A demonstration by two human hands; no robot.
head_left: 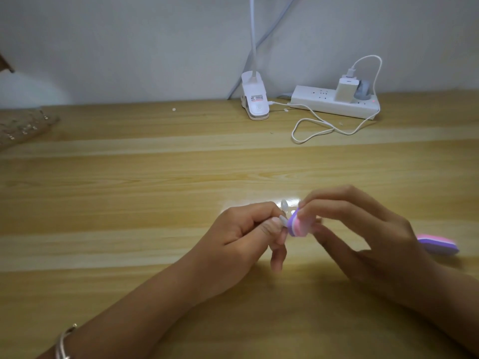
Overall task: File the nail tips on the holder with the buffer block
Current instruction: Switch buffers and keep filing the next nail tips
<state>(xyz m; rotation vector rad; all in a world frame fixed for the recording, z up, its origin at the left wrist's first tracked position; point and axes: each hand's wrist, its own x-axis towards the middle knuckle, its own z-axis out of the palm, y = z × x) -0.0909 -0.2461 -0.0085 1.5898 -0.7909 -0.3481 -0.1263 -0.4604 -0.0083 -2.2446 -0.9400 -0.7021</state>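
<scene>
1. A pale wooden table (129,177) with long grain stripes fills the view, against a grey-white wall.
2. The left hand (243,234), just toward 6 o'clock from the table's middle, is curled into a loose fist. Its thumb and forefinger pinch the nail-tip holder, whose stem is hidden inside the fingers.
3. The right hand (357,229), at 3 o'clock of the left one, is half closed. Its thumb and fingertips pinch a small block and its other fingers are bent beneath.
4. A white power strip (324,102) with a white charger plugged in lies at 1 o'clock, by the wall.
5. A white clip lamp base (255,102) stands at 12 o'clock, just beside the strip.
6. A thin white cable (311,125) loops on the table in front of the strip.
7. A second pink-and-purple foam block (438,244) lies flat at 3 o'clock, beyond the right hand.
8. The small buffer block of purple, white and pink foam layers (295,225) is held between the two hands, its purple face against a nail tip.
9. The pale, translucent oval nail tips (284,204) stick out of the left fist at its 2 o'clock.
10. A thin silver bracelet (63,343) circles the left wrist at 7 o'clock.
</scene>
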